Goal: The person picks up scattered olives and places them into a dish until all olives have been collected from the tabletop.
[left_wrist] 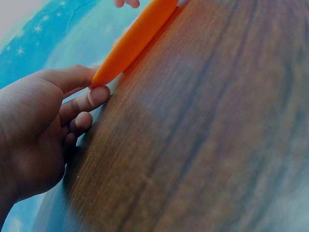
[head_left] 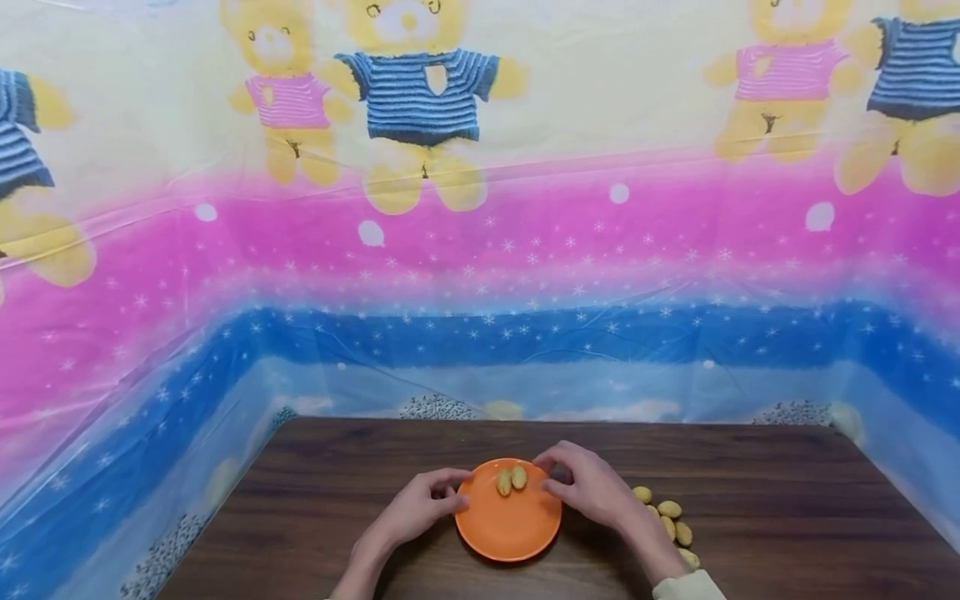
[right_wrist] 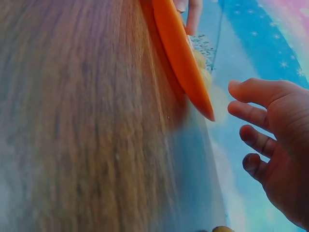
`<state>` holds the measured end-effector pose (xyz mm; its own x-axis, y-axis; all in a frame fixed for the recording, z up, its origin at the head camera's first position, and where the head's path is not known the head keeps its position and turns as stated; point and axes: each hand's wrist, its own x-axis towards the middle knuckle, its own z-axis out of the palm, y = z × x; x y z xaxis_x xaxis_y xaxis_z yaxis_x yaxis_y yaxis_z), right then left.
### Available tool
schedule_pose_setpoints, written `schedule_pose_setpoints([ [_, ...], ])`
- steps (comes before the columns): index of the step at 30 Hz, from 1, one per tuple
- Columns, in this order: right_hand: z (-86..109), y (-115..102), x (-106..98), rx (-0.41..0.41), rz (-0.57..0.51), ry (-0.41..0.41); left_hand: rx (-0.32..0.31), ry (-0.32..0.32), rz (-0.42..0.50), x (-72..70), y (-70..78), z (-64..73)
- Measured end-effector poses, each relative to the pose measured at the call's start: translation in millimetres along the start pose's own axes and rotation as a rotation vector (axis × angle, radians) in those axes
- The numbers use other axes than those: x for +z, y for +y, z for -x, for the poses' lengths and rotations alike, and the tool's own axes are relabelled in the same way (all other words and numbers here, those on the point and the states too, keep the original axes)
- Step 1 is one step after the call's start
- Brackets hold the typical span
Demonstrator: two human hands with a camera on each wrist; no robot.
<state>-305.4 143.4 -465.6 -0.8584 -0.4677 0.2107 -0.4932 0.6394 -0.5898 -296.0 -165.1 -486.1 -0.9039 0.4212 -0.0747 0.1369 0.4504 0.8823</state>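
An orange plate [head_left: 508, 531] lies on the brown wooden table. Two small oval yellow-brown pieces [head_left: 504, 482], like little potatoes, rest side by side near its far rim. My left hand [head_left: 412, 510] pinches the plate's left rim between thumb and fingers; in the left wrist view the thumb [left_wrist: 72, 77] meets the plate edge. On the other side is my right hand [head_left: 596, 492], its fingers loosely bent near the plate's right rim. The right wrist view shows a gap between those fingertips [right_wrist: 236, 89] and the plate [right_wrist: 181, 58].
Several more of the yellow-brown oval pieces [head_left: 670, 509] lie on the table [head_left: 315, 517] to the right, partly behind my right forearm. A printed cloth [head_left: 555, 242] with teddy bears and snowflakes hangs around the table's back and sides.
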Motion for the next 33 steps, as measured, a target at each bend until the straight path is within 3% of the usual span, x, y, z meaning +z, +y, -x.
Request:
schedule_pose_setpoints([
  [23, 30.3, 12, -18, 0.076, 0.043, 0.003, -0.022, -0.003, 0.007, 2.1, -1.9, 4.5],
  [33, 48.2, 19, -45, 0.125, 0.038, 0.026, -0.013, 0.018, -0.041, 1.4, 1.8, -1.1],
])
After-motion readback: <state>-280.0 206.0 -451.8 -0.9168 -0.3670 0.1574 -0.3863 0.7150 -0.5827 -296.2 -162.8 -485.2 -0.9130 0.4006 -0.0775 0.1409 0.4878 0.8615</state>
